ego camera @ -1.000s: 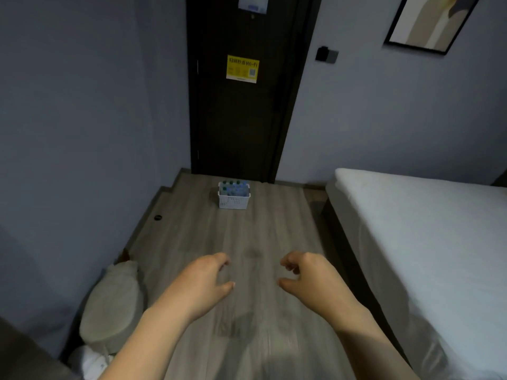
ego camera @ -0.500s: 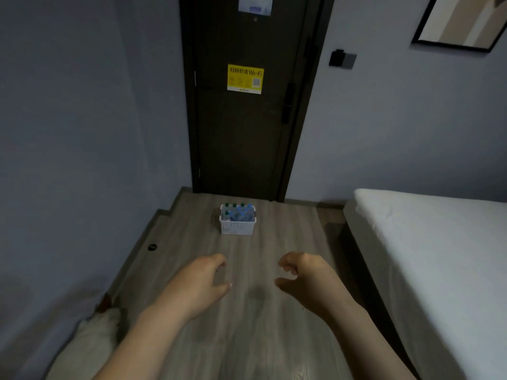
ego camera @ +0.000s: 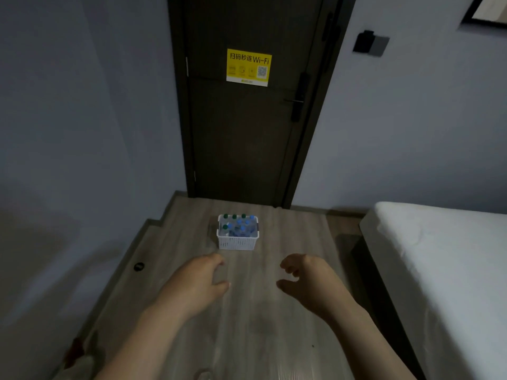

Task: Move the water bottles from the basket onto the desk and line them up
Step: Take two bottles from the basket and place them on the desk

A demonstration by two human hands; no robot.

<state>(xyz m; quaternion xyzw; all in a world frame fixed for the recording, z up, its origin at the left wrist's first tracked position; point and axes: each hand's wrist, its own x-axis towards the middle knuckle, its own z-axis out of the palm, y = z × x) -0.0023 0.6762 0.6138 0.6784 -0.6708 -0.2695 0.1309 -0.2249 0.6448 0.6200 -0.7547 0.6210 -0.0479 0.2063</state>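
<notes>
A small white slotted basket (ego camera: 237, 241) stands on the wooden floor in front of a dark door. Several water bottles (ego camera: 239, 226) with green and blue caps stand upright inside it. My left hand (ego camera: 198, 283) and my right hand (ego camera: 310, 281) are held out in front of me, well short of the basket. Both hands hold nothing, and their fingers hang loosely curled. No desk is in view.
A dark door (ego camera: 247, 105) with a yellow Wi-Fi sticker closes off the far end. A bed with a white sheet (ego camera: 444, 270) runs along the right. Grey walls stand left and right, with a round floor fitting (ego camera: 138, 266) by the left wall.
The view has moved forward toward the door, and the basket now looks larger and nearer. The pale cushion at the lower left has nearly slid out of view. Both hands keep the same pose.
</notes>
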